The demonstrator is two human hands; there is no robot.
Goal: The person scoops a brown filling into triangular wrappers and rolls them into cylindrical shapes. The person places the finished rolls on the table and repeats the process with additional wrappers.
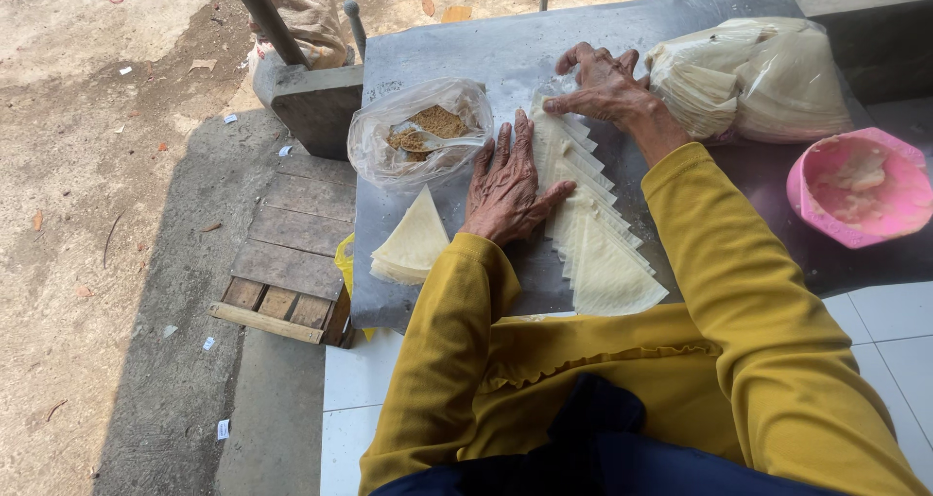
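Note:
A row of overlapping pale triangular pastry sheets (pixel 593 234) lies along the grey metal tabletop (pixel 466 49). My left hand (pixel 505 185) rests flat on the near left side of the row, fingers spread, thumb on the sheets. At the far end of the row my right hand (pixel 603 86) presses down with its fingers apart. Neither hand grips anything. A separate stack of triangular sheets (pixel 413 241) sits to the left of my left hand.
A clear plastic bag with brown crumbly filling and a spoon (pixel 423 132) lies at the far left. A large bag of pastry sheets (pixel 753 78) is at the far right, a pink bowl of white paste (pixel 860 185) below it. A wooden pallet (pixel 292 253) stands left of the table.

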